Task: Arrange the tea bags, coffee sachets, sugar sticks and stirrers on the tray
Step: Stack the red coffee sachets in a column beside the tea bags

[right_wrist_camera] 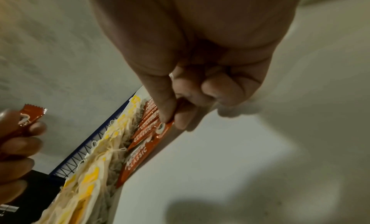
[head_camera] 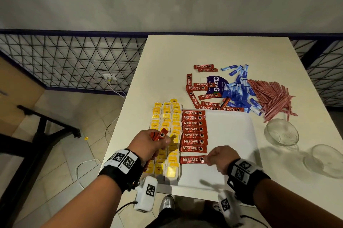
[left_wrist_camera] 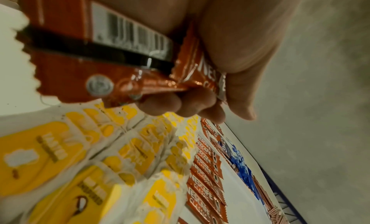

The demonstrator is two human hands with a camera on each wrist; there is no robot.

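Coffee sachets (head_camera: 194, 131) in a column on the white tray (head_camera: 230, 135), on a cream table (head_camera: 185, 57) by a grey wall
Right hand (head_camera: 220, 159) pinches the nearest sachet (head_camera: 193, 159) at its right end on the tray; left hand (head_camera: 148, 144) grips a bundle of sachets (head_camera: 158, 135) above the yellow tea bags (head_camera: 166, 135) at left. Far off lie loose sachets (head_camera: 200, 94), blue sugar sticks (head_camera: 239, 90), red stirrers (head_camera: 272, 97); two glass cups (head_camera: 282, 132) right

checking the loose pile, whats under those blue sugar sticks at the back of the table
Under the blue sugar sticks lies a dark blue packet with white lettering, partly showing at their left. A few red coffee sachets overlap it too. Its right part is covered, and so is anything beneath.
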